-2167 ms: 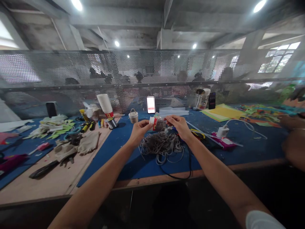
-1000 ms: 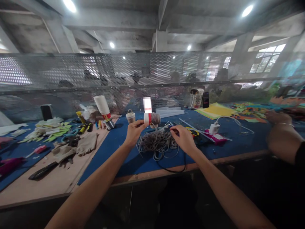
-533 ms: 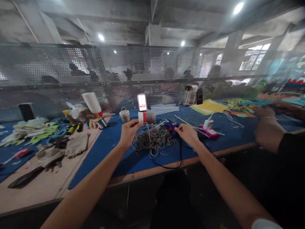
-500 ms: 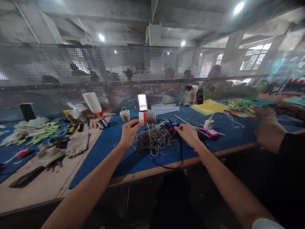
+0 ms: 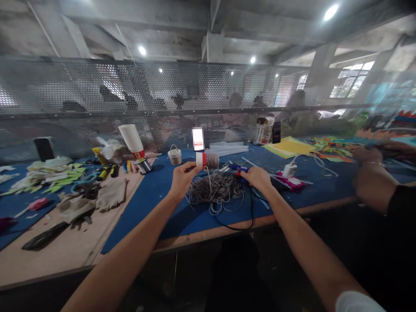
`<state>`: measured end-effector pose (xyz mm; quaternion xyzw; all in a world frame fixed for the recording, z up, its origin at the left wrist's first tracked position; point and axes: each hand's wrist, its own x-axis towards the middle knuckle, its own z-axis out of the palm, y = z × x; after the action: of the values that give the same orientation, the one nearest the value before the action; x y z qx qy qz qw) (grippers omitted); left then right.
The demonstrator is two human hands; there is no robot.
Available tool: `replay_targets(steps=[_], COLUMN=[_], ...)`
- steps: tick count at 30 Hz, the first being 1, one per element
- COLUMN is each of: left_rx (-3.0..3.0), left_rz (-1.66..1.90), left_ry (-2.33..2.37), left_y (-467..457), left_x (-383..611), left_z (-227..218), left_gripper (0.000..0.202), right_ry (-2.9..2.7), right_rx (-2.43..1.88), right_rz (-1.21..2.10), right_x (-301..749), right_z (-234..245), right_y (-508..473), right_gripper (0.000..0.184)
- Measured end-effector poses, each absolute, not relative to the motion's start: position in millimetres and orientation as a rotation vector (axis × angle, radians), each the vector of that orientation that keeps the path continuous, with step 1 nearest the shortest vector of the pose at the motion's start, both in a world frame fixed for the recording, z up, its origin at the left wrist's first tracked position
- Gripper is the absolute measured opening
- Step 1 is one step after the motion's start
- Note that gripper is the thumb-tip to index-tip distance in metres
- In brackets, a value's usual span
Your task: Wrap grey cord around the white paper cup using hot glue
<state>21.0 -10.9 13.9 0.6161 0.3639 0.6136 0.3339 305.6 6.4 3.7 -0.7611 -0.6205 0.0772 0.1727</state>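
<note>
My left hand (image 5: pixel 183 175) grips a paper cup (image 5: pixel 200 160) lying sideways in the air, its white and red end toward my fingers. Grey cord (image 5: pixel 212 160) is wound around the far part of that cup, and a strand runs down to a loose heap of grey cord (image 5: pixel 214 188) on the table. In my right hand (image 5: pixel 258 178) is a blue glue gun (image 5: pixel 238 167), its nose pointing left toward the wound cup. The gun's handle is mostly hidden by my fingers. A black cable (image 5: pixel 252 208) hangs below it and curves across the table.
Behind stand a small cord-wrapped basket (image 5: pixel 174 155), a lit phone (image 5: pixel 198 139) and white sheets (image 5: pixel 227 148). Leaning stacked cups (image 5: pixel 131 138), gloves (image 5: pixel 112 193) and scissors (image 5: pixel 84 184) are left. A white plug (image 5: pixel 289 169) lies right, near a co-worker's arm (image 5: pixel 370 182).
The whole view has shifted slightly, so things appear a little further right. Both hands keep their grip on the cup and the glue gun, with hardly any movement between them.
</note>
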Motion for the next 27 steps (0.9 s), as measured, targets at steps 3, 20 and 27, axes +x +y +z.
replay_targets(steps=[3,20,27], left_rx=[1.591,1.442,1.457], left_rz=[1.593,1.564,1.553], left_ry=[0.947,0.923,0.936], left_y=[-11.1,-7.4,-5.5], left_x=[21.0,21.2,20.2], left_z=[14.7,9.9,6.7], left_gripper=[0.028,0.027,0.026], right_ry=[-1.637,-0.854,-1.225], right_rx=[-1.996,-0.806,-0.771], right_rz=[0.362,1.347,1.015], right_x=[315.1,292.9,273.6], right_z=[0.1,8.9,29.8], right_y=[8.4,-24.2,-31.0], right_gripper=[0.047,0.028,0.031])
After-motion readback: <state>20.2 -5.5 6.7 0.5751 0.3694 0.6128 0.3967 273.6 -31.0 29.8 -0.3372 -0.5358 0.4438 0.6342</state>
